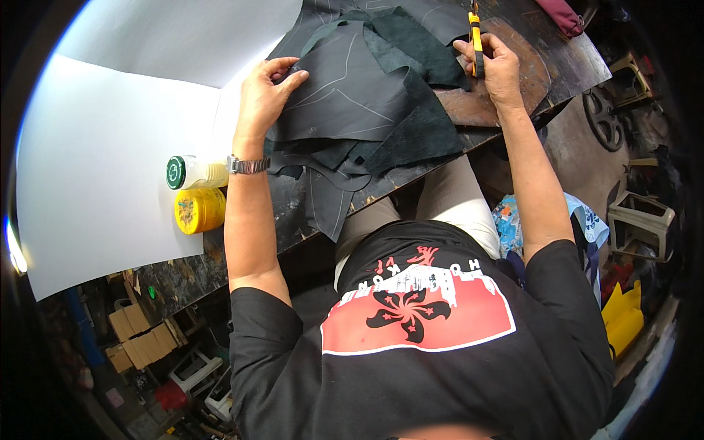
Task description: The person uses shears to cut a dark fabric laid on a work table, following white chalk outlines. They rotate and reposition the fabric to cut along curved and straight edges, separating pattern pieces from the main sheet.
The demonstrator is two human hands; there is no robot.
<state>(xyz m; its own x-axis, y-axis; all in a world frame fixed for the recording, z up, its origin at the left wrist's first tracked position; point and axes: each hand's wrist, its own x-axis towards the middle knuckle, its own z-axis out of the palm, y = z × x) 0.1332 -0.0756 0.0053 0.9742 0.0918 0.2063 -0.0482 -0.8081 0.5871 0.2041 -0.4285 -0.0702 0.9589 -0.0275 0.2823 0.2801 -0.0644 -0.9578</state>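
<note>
Two hands busy here. Big white paper sheet (pixel 110 147) covers the bench (pixel 513 66) on my left, dark leather pieces (pixel 359 95) piled in the middle. My left hand (pixel 264 92) lies flat on the top piece, fingers spread, pinning it. My right hand (pixel 499 70) has fingers wrapped round a yellow utility knife (pixel 477 40), just right of the leather. If the piece slides, I reckon the blade could wander off the chalk line.
</note>
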